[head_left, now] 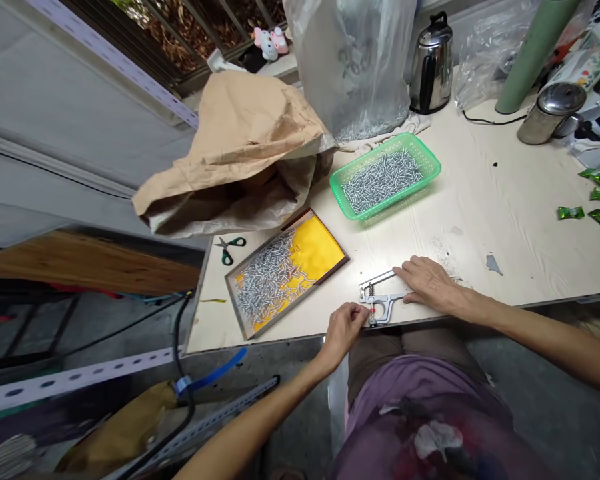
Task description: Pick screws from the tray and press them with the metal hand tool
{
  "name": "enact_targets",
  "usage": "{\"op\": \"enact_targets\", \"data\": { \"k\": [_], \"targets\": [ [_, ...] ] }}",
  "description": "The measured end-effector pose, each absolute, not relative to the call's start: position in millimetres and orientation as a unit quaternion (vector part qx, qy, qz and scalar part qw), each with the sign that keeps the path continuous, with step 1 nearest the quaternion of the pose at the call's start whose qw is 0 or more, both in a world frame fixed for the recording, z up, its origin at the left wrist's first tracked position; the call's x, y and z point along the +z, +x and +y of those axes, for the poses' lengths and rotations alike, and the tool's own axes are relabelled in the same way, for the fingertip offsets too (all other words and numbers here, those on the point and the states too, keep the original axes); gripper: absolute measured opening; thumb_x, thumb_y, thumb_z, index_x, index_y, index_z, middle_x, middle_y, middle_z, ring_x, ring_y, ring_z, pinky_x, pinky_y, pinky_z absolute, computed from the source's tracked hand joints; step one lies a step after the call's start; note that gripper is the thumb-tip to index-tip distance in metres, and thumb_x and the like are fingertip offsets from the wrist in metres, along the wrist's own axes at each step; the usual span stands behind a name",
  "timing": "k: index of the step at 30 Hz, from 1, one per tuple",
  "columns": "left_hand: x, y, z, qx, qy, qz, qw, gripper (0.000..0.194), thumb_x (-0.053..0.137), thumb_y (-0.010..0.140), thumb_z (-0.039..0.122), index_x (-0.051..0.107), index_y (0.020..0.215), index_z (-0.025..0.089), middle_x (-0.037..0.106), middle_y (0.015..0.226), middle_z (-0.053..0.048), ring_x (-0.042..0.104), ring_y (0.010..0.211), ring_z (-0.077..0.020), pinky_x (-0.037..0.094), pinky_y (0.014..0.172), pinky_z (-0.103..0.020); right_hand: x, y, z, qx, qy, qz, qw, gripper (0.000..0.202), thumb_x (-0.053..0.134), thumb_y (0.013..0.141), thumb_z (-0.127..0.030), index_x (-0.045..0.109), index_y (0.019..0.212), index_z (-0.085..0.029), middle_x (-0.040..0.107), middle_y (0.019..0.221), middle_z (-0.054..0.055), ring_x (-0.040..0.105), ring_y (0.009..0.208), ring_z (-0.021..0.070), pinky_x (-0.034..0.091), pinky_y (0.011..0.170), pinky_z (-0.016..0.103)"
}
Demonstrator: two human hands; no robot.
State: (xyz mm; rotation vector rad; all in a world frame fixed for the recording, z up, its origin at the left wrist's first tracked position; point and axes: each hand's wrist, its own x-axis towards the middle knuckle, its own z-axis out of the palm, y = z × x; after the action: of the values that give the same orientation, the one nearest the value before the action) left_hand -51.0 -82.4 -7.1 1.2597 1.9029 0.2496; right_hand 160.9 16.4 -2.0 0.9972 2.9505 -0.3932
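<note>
"Silver metal hand tool with two long handles [389,306]: where is it?"

"At the near edge of the pale wood-grain table [505,200], in front of the person. The bare right hand [430,283] is clamped on its handles, fingers on the upper one and thumb by the lower."

"And the left?"

"The bare left hand [345,327] has thumb and fingertips drawn together beside the tool's red band [373,309]. Whether they pinch a small piece, I cannot tell."

"What lies outward from there?"

"Just past the left hand, a shallow brown rectangular tray [300,298] with a bright yellow lining [320,247], partly covered by loose, small silver metal pieces [265,280]. Dark-green-handled scissors [229,250] lie open near its far left corner."

"Farther back?"

"A green plastic basket [390,205] holding more such pieces [383,180], then a crumpled brown paper sack [250,133] to its left, mouth gaping. Behind the basket stand a large clear plastic bag [353,67] and, right of that, a shiny steel kettle with a black handle [433,67]."
</note>
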Motion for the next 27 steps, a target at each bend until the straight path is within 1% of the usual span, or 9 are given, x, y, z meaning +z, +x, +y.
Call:
{"op": "enact_targets", "data": {
  "k": [4, 6, 9, 11, 13, 17, 23, 25, 27],
  "targets": [
    [-7.7, -43.8, -77.8, 0.129, 0.700, 0.663, 0.231, 0.018, 0.057, 0.087, 0.031, 0.063, 0.097, 0.018, 0.064, 0.094, -0.006, 0.060, 0.087, -0.0203, 0.050, 0.076, -0.033, -4.2, 161.2, 9.9, -0.125, 0.315, 0.941, -0.004, 0.037, 0.070, 0.080, -0.032, 0.055, 0.108, -0.014, 0.061, 0.091, 0.009, 0.051, 0.087, 0.0237, 0.035, 0.071, 0.033],
    [-12.1, -35.6, -64.9, 0.122, 0.772, 0.592, 0.197, 0.032, 0.062, 0.084, 0.030, 0.058, 0.113, 0.017, 0.062, 0.112, -0.011, 0.056, 0.103, -0.0249, 0.049, 0.087, -0.040, -5.5, 161.0, 7.9, -0.125, 0.323, 0.938, -0.006, 0.047, 0.072, 0.078, -0.033, 0.052, 0.115, -0.012, 0.062, 0.095, 0.011, 0.051, 0.088, 0.0249, 0.037, 0.074, 0.034],
    [-20.5, -26.5, -41.7, 0.108, 0.834, 0.510, 0.181, 0.056, 0.067, 0.081, 0.030, 0.044, 0.130, 0.015, 0.050, 0.134, -0.017, 0.048, 0.118, -0.0293, 0.044, 0.098, -0.046, -8.2, 163.0, 6.9, -0.133, 0.338, 0.932, -0.017, 0.069, 0.075, 0.074, -0.036, 0.044, 0.128, -0.007, 0.061, 0.105, 0.015, 0.051, 0.093, 0.0277, 0.041, 0.079, 0.038],
    [-24.2, -24.8, -31.0, 0.088, 0.854, 0.478, 0.187, 0.062, 0.068, 0.080, 0.030, 0.039, 0.133, 0.015, 0.049, 0.134, -0.017, 0.048, 0.117, -0.0296, 0.043, 0.099, -0.046, -9.4, 166.9, 6.7, -0.148, 0.338, 0.929, -0.021, 0.078, 0.078, 0.069, -0.034, 0.040, 0.131, -0.006, 0.058, 0.111, 0.017, 0.050, 0.097, 0.0293, 0.043, 0.082, 0.040],
    [-25.2, -24.7, -25.9, 0.064, 0.863, 0.464, 0.189, 0.065, 0.068, 0.079, 0.030, 0.036, 0.134, 0.014, 0.050, 0.130, -0.017, 0.050, 0.113, -0.0295, 0.044, 0.098, -0.046, -8.6, 171.7, 5.9, -0.157, 0.345, 0.925, -0.028, 0.079, 0.080, 0.066, -0.031, 0.040, 0.129, -0.007, 0.056, 0.114, 0.018, 0.050, 0.100, 0.0299, 0.045, 0.083, 0.041],
    [-20.0, -20.4, -22.1, 0.020, 0.865, 0.469, 0.178, 0.067, 0.067, 0.080, 0.034, 0.033, 0.135, 0.014, 0.052, 0.124, -0.015, 0.051, 0.108, -0.0286, 0.046, 0.092, -0.044, -1.4, 177.2, 2.7, -0.156, 0.352, 0.922, -0.042, 0.051, 0.072, 0.074, -0.023, 0.048, 0.118, -0.013, 0.057, 0.104, 0.013, 0.050, 0.097, 0.0275, 0.046, 0.080, 0.038],
    [-8.8, -8.5, -10.5, -0.037, 0.862, 0.474, 0.179, 0.037, 0.063, 0.084, 0.034, 0.050, 0.113, 0.016, 0.057, 0.104, -0.010, 0.052, 0.099, -0.0258, 0.048, 0.080, -0.039, -1.3, 172.7, 6.0, -0.129, 0.358, 0.925, -0.013, 0.028, 0.065, 0.082, -0.022, 0.055, 0.106, -0.012, 0.058, 0.100, 0.012, 0.051, 0.091, 0.0258, 0.042, 0.075, 0.036],
    [-7.1, -6.0, -8.8, -0.052, 0.854, 0.487, 0.176, 0.027, 0.062, 0.086, 0.031, 0.053, 0.105, 0.016, 0.057, 0.100, -0.009, 0.052, 0.098, -0.0254, 0.048, 0.078, -0.037, -4.7, 170.7, 7.9, -0.120, 0.349, 0.929, -0.006, 0.014, 0.057, 0.088, -0.022, 0.058, 0.098, -0.012, 0.060, 0.093, 0.010, 0.051, 0.086, 0.0242, 0.039, 0.073, 0.036],
    [-6.8, -4.0, -8.1, -0.064, 0.847, 0.497, 0.177, 0.018, 0.060, 0.087, 0.029, 0.056, 0.098, 0.016, 0.057, 0.097, -0.008, 0.052, 0.097, -0.0248, 0.047, 0.076, -0.036, -7.8, 168.8, 9.4, -0.115, 0.336, 0.935, -0.012, 0.012, 0.048, 0.092, -0.017, 0.060, 0.090, -0.013, 0.060, 0.088, 0.009, 0.051, 0.081, 0.0220, 0.036, 0.071, 0.035]
  ]
}}
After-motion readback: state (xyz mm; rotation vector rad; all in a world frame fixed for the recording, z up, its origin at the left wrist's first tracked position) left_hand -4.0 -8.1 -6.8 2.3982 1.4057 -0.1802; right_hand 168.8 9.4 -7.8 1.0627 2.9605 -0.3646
